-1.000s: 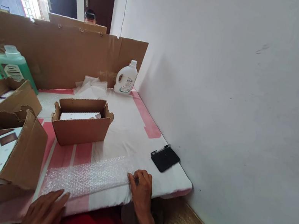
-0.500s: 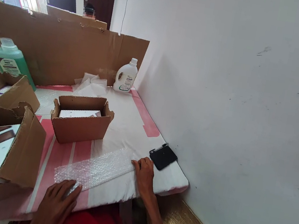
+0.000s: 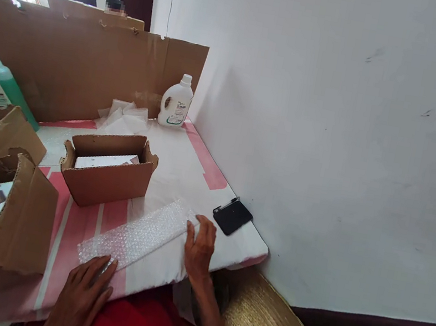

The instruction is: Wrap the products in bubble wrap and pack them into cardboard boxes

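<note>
A folded strip of clear bubble wrap (image 3: 146,234) lies slantwise along the near edge of the table. My left hand (image 3: 84,288) rests on its near left end, fingers stretched out and lying flat, with some of the wrap showing between thumb and forefinger. At the far right end, my right hand (image 3: 200,244) has its thumb and bent fingers closed on the corner of the wrap. Just beyond the right hand is a flat black object (image 3: 232,217) with a clip-like strip along its top edge.
An open cardboard box (image 3: 106,185) holding white packages stands behind the wrap. More open boxes (image 3: 26,219) crowd the left. Farther back are a green-liquid bottle (image 3: 8,84), crumpled clear plastic (image 3: 124,119), a white jug (image 3: 176,102) and a cardboard screen (image 3: 92,62), with a person beyond. A wall borders the right.
The whole view has shifted, so things appear farther left and slightly higher. My right hand's thumb and forefinger have moved onto the wrap's corner; the left hand stays on its end.
</note>
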`<act>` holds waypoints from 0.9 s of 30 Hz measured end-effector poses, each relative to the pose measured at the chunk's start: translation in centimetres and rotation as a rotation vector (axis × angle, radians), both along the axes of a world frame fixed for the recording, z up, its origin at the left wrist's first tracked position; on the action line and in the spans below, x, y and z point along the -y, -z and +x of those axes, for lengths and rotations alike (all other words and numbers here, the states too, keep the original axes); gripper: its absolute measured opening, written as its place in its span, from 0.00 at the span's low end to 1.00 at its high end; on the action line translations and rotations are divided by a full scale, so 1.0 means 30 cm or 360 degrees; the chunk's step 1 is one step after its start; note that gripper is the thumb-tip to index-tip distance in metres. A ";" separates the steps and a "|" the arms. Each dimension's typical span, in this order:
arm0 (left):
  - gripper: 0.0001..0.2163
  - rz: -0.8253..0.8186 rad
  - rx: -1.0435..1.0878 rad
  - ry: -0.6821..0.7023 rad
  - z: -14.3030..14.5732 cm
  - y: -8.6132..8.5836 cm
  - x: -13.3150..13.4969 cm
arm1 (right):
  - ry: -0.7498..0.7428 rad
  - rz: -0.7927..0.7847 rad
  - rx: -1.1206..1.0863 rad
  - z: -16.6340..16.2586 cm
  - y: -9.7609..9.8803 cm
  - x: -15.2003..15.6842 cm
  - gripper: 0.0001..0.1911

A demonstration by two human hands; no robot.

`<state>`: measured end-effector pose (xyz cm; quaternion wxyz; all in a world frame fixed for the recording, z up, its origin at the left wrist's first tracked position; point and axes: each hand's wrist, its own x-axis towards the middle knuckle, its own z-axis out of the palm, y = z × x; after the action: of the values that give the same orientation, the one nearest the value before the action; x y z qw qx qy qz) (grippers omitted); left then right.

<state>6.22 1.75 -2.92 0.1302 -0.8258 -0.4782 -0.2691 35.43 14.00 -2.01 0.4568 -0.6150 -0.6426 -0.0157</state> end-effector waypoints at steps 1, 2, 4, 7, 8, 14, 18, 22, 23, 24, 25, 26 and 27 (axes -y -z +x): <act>0.20 -0.0002 0.0002 0.0004 0.000 0.000 -0.001 | -0.0122 -0.0011 0.0043 -0.033 -0.004 0.033 0.16; 0.20 -0.0003 0.0002 0.0009 -0.001 -0.002 -0.002 | -0.0267 -0.0028 0.0089 -0.066 -0.007 0.067 0.16; 0.19 -0.0015 0.0002 0.0021 -0.002 -0.005 -0.004 | -0.0564 -0.0065 0.0193 -0.132 -0.012 0.132 0.20; 0.18 -0.0019 0.0008 0.0047 -0.008 -0.001 -0.005 | -0.0938 -0.0119 0.0391 -0.223 -0.025 0.205 0.28; 0.19 -0.0023 0.0007 0.0051 -0.012 0.003 -0.005 | -0.1048 -0.0135 0.0461 -0.251 -0.029 0.221 0.31; 0.18 -0.0014 -0.0010 0.0081 -0.028 0.016 -0.007 | -0.1321 -0.0192 0.0631 -0.309 0.003 0.230 0.44; 0.19 -0.0049 -0.0001 0.0078 -0.015 -0.003 -0.011 | -0.0909 -0.0360 0.0576 -0.147 0.051 0.173 0.43; 0.19 -0.0071 0.0025 0.0090 -0.011 -0.026 -0.015 | -0.0432 -0.0460 0.0531 0.031 0.048 0.129 0.35; 0.19 -0.0070 0.0033 0.0077 -0.013 -0.030 -0.015 | -0.0370 -0.0445 0.0505 0.054 0.040 0.121 0.33; 0.18 -0.0068 0.0040 0.0058 -0.018 -0.034 -0.015 | -0.0319 -0.0421 0.0473 0.067 0.031 0.113 0.31; 0.18 -0.0059 0.0048 0.0039 -0.023 -0.037 -0.016 | -0.0259 -0.0397 0.0439 0.074 0.021 0.103 0.28; 0.17 -0.0048 0.0055 0.0018 -0.029 -0.040 -0.016 | -0.0185 -0.0385 0.0406 0.077 0.011 0.090 0.24; 0.16 -0.0042 0.0060 -0.0004 -0.034 -0.043 -0.016 | -0.0091 -0.0395 0.0374 0.078 0.001 0.073 0.21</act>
<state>5.19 2.22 -1.63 0.1106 -0.8216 -0.4851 -0.2782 37.78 11.81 -2.04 0.2994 -0.6420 -0.7058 0.0048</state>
